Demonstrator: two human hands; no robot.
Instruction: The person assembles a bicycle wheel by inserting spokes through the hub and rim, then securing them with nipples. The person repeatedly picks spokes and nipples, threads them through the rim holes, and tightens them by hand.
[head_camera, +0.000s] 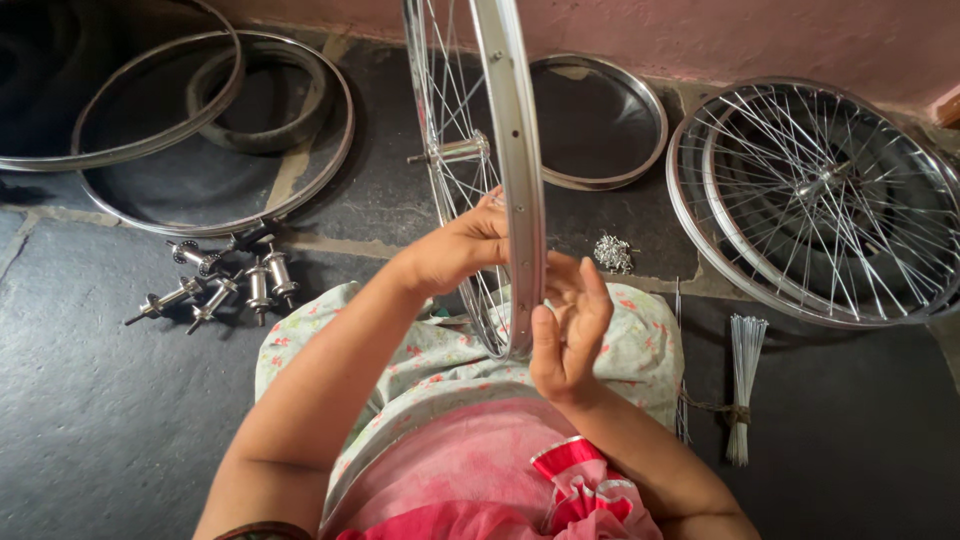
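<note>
The left hand gripped the upright silver spoked bicycle wheel at nine o'clock; the right hand, fingers spread apart, touched its rim at three o'clock.

Head-worn view, steeply downward, close

Bicycle-wheel workshop: rims, hubs, spokes
</note>
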